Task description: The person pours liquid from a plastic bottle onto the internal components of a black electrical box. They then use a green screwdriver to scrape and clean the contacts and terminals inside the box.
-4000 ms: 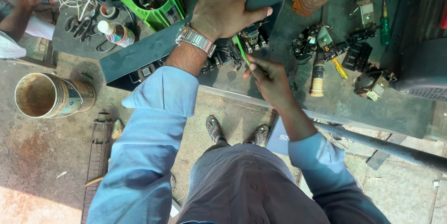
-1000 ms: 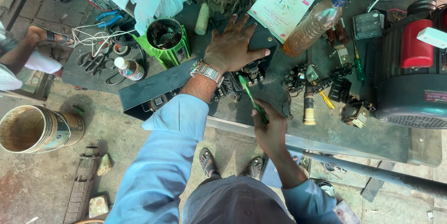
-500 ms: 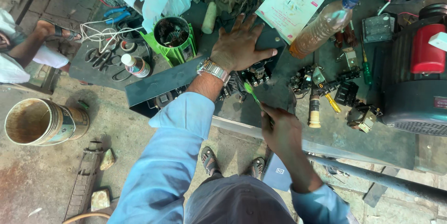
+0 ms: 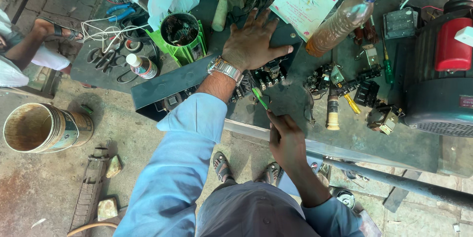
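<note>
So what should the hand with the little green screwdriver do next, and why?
Probably ease the green-handled screwdriver tip down into the black electrical parts under the dark metal panel. The right hand holds it angled toward them, and the left hand lies flat on the panel, steadying it.
</note>
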`<state>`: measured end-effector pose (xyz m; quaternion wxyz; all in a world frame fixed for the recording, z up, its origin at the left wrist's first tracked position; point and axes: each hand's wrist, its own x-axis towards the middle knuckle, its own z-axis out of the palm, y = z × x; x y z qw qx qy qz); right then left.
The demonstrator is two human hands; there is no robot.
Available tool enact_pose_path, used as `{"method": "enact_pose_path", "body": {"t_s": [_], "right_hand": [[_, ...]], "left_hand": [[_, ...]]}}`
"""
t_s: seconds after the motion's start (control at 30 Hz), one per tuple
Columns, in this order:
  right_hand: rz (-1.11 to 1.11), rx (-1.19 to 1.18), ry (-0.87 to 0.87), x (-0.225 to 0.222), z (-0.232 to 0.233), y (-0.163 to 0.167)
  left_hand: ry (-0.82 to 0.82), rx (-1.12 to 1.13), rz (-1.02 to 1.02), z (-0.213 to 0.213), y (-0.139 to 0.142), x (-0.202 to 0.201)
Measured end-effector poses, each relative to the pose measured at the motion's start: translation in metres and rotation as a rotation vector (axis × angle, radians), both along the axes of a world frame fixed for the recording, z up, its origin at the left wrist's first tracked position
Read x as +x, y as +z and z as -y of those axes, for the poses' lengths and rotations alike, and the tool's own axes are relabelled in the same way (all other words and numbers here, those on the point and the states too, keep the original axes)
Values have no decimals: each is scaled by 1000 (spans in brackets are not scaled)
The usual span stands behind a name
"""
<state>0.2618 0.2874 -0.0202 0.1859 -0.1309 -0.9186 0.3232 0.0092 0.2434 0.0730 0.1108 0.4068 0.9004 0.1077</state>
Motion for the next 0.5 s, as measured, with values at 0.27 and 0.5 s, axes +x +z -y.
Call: {"method": "enact_pose_path", "body": {"t_s": [0.27, 0.5], "right_hand": [[29, -9, -18, -49, 8, 2], [-92, -50, -95, -30, -2, 15]], "left_hand": [[-14, -16, 2, 1, 1, 4], [3, -16, 1, 0, 5, 2]]}}
